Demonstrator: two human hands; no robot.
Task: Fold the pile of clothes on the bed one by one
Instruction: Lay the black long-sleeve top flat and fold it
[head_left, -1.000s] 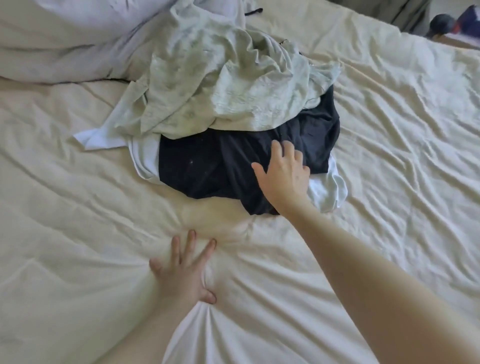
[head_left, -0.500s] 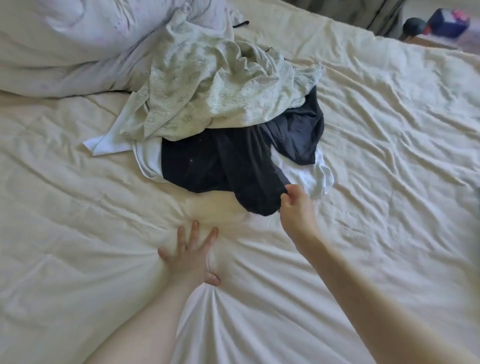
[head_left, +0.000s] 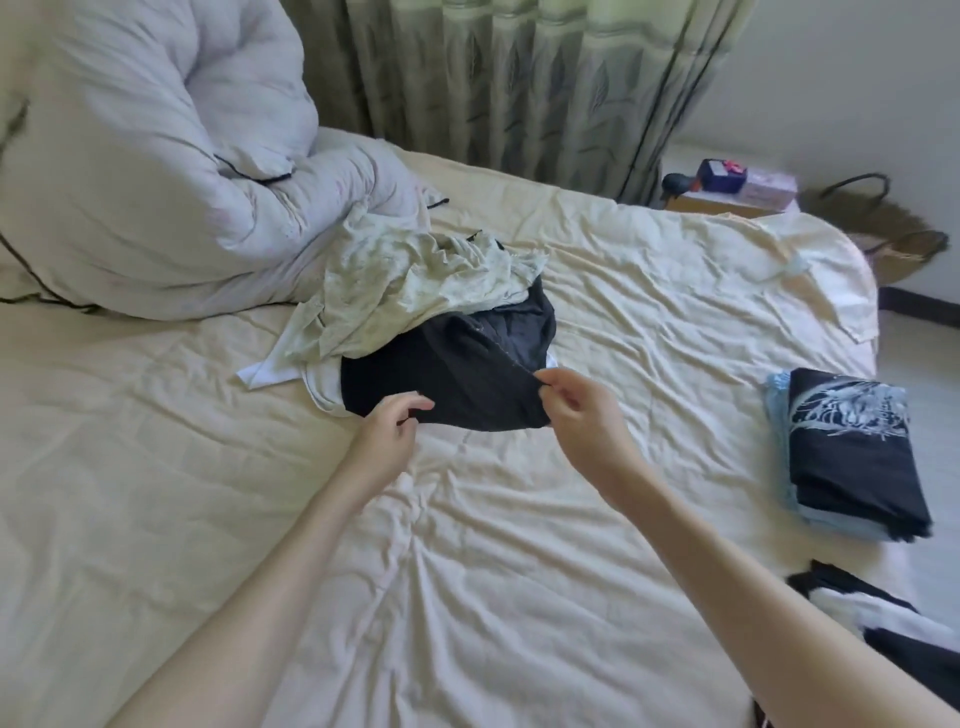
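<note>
Head view: right hand (head_left: 582, 415) fingers pinch the black garment (head_left: 467, 379); left hand (head_left: 389, 431) fingers curl loosely beside it.

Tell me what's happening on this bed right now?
A person is sorting a pile of unfolded clothes on the bed. The right hand pinches the edge of a black garment in the pile, and the left hand reaches to its near edge. A pale green patterned garment lies crumpled over the black one. To the right sits a folded stack, a dark printed piece on top of light blue.
</note>
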